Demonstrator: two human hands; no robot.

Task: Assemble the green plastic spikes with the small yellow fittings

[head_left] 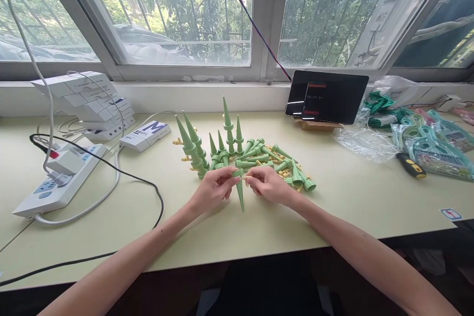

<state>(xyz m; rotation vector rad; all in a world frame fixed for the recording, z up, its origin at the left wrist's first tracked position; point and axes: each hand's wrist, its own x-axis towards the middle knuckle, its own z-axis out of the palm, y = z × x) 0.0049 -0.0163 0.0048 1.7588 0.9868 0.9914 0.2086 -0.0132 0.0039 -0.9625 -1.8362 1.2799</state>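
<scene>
Pale table [281, 237], one green spike [240, 196] held at centre
Left hand [215, 188] pinches its collar [237, 173], tip toward six o'clock; right hand [268, 183], at three, curls just beside (whether holding anything, I cannot tell); loose spikes [284, 165] lie toward two

On the table [259, 242], a heap of spikes [254, 163] lies in the middle, with stacked spikes [190, 146] to its left. Farther left is a power strip [48, 201], a pile of boxes [99, 106] behind it. Behind the heap, rightward, stands a tablet [346, 96]; bagged brushes [431, 148] lie far right.
</scene>
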